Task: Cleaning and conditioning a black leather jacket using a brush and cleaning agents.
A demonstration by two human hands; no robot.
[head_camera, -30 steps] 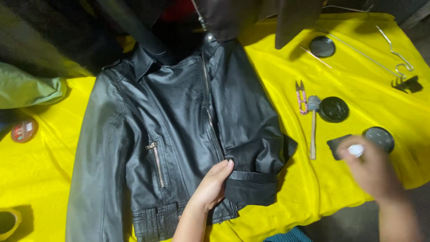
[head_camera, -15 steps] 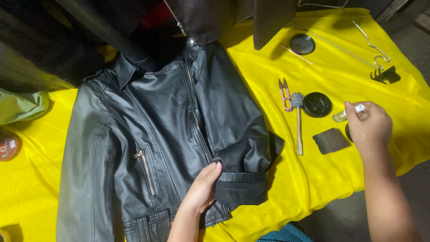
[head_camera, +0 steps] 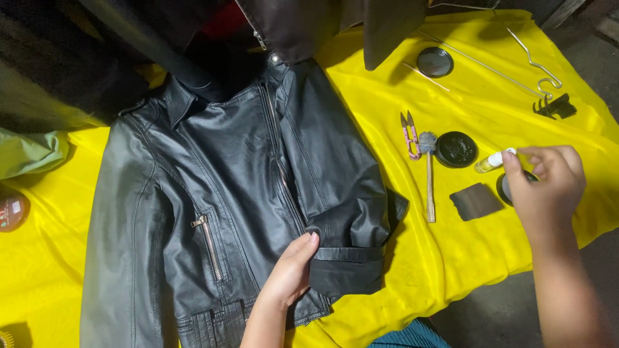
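A black leather jacket [head_camera: 245,200] lay face up on a yellow cloth [head_camera: 451,270], zipped partway, its right-hand sleeve folded across the front so the cuff [head_camera: 345,270] sat near the hem. The left hand [head_camera: 290,274] rested flat and open on the front panel, fingertips touching the top edge of that cuff, pinning rather than gripping. The right hand [head_camera: 545,187] hovered off to the side over the cloth, fingers closed around a small bottle [head_camera: 493,161] with a white cap — held at the tips, cap pointing toward the jacket.

Near that hand lay a dark patch [head_camera: 476,201], a round tin [head_camera: 456,149] with dark contents, a brush [head_camera: 428,180] with a pale handle and pink snips [head_camera: 409,134]. Further up sat a lid [head_camera: 434,62] and a wire hanger [head_camera: 535,67].

The jacket looked soft and floppy, fairly heavy for cloth, with a smooth surface that would likely slide on itself; a flat palm or a pinch at the thicker cuff band or seam seemed the surest hold. The bottle looked light, hard and small — easy to drop, best pinched around its body rather than the cap.
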